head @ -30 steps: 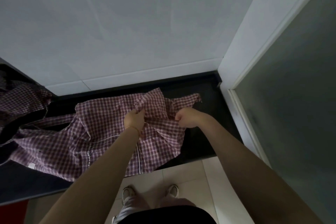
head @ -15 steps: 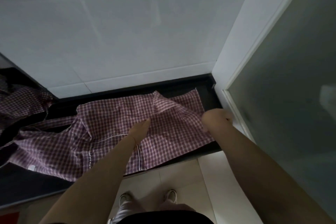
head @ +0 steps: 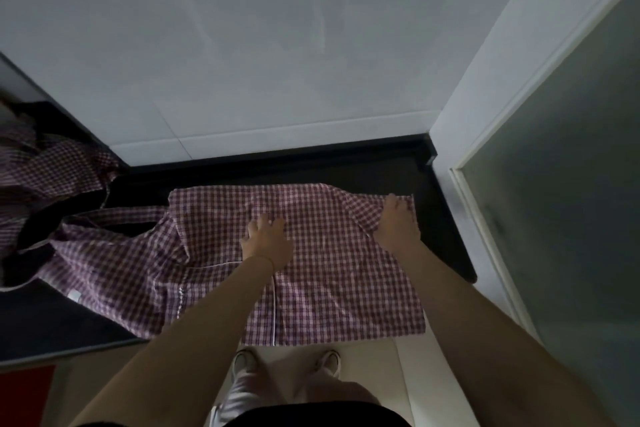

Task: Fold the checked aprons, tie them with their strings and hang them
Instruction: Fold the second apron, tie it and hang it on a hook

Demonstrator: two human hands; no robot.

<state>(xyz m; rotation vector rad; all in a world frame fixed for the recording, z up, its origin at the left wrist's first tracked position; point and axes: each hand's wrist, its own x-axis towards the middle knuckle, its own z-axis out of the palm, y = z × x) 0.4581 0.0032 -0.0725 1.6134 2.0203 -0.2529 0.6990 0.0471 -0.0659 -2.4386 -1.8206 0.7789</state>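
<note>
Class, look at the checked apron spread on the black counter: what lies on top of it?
Both hands lie on the checked apron: left hand mid-cloth, right hand near its far right corner. The counter beneath is covered.

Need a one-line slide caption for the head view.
Both hands, left and right, press a checked apron flat on a dark counter.

I can't see the second checked apron [head: 52,170] whole: frame's left edge cuts it. Forearms cover part of the spread apron [head: 311,253] hem.

Single head-worn view, steeply downward, close over dark counter [head: 443,246], facing tiled wall [head: 277,45]
</note>
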